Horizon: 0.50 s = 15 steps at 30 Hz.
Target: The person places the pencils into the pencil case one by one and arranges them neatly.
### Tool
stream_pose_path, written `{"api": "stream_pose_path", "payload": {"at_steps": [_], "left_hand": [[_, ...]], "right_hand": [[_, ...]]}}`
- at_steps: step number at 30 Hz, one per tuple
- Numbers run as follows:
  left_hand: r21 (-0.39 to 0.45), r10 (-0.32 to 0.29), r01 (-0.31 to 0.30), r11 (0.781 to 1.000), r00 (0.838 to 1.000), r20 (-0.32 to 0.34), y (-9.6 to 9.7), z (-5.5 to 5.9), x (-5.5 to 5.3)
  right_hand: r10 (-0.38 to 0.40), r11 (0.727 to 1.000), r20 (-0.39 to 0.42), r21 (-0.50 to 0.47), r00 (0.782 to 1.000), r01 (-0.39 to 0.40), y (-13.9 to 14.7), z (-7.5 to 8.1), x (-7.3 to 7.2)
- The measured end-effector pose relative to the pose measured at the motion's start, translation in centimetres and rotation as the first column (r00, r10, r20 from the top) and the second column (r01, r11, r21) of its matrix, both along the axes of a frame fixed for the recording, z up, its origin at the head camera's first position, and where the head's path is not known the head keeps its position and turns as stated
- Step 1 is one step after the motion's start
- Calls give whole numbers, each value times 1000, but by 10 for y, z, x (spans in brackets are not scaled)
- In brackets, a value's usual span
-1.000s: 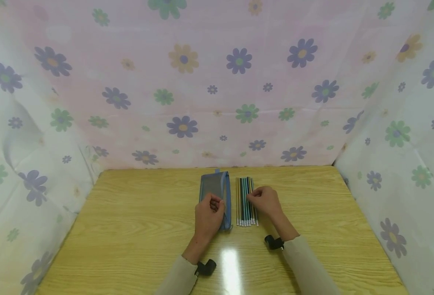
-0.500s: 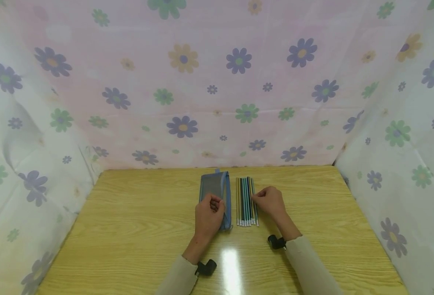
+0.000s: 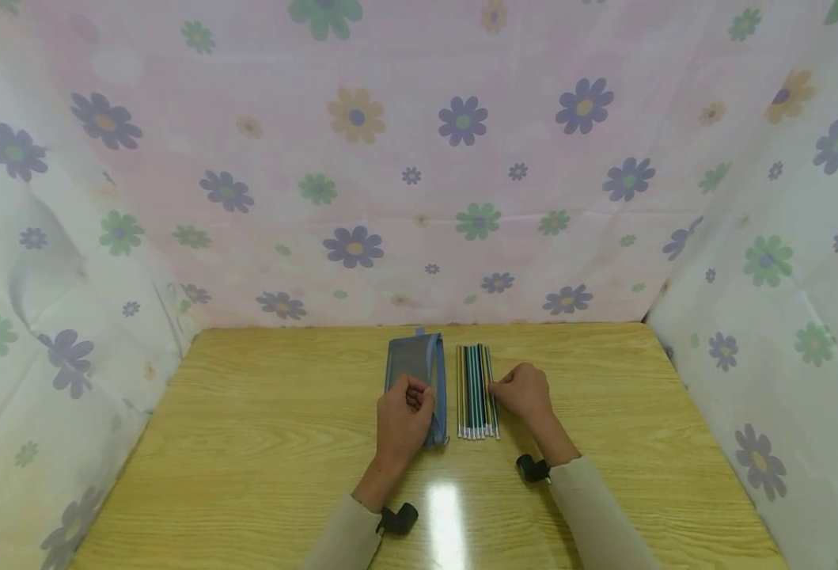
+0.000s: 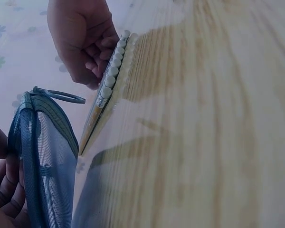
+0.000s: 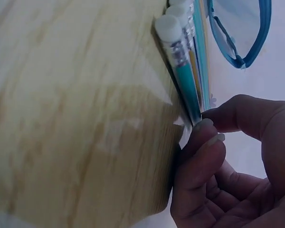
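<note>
A blue mesh pencil pouch (image 3: 407, 352) lies on the table, its zipped side gaping in the left wrist view. My left hand (image 3: 404, 419) grips the pouch's edge between thumb and curled fingers. To the right lies a tight row of several striped pencils (image 3: 472, 388), eraser ends toward me. My right hand (image 3: 527, 390) pinches the outermost teal pencil (image 5: 186, 83) on the row's right side, thumb and index fingertips around its shaft. White erasers (image 4: 111, 71) line up along the near end of the row in the left wrist view.
The wooden table (image 3: 276, 443) is enclosed at the back and sides by a flowered curtain (image 3: 419, 158). A metal zipper pull (image 3: 447, 440) hangs at the pouch's near corner. Each wrist bears a small black camera (image 3: 399, 518).
My right hand has drawn back a little to the right, from over the pencils to the outermost one. My left hand and the pouch stay in place.
</note>
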State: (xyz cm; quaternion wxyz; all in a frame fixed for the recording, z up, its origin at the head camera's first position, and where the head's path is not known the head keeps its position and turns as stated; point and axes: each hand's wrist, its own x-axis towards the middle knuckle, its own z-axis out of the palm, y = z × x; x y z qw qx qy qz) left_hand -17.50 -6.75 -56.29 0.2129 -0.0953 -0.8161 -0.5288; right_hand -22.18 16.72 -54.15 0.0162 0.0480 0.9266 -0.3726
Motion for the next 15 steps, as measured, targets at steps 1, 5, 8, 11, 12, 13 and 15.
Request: {"api": "stream_pose_path", "payload": {"at_steps": [1, 5, 8, 11, 12, 13, 15], "left_hand": [[0, -1, 1, 1000, 1000, 2, 0, 0, 0], [4, 1, -1, 1000, 1000, 2, 0, 1, 1], [4, 6, -6, 1000, 1000, -3, 0, 1, 0], [1, 8, -8, 1000, 1000, 1, 1, 2, 1], [-1, 9, -9, 1000, 1000, 4, 1, 2, 0], [-1, 8, -8, 1000, 1000, 6, 1, 1, 1], [0, 8, -8, 1000, 1000, 10, 1, 2, 1]], "right_hand": [[-2, 1000, 0, 2, 1000, 2, 0, 0, 0], [-4, 1000, 21, 2, 1000, 4, -1, 2, 0], [-4, 1000, 46, 17, 999, 3, -2, 3, 0], [-7, 999, 51, 33, 999, 5, -3, 3, 0], [-9, 999, 49, 42, 999, 7, -3, 3, 0], [-12, 999, 45, 45, 999, 10, -4, 3, 0], [-14, 999, 41, 50, 999, 12, -5, 2, 0]]}}
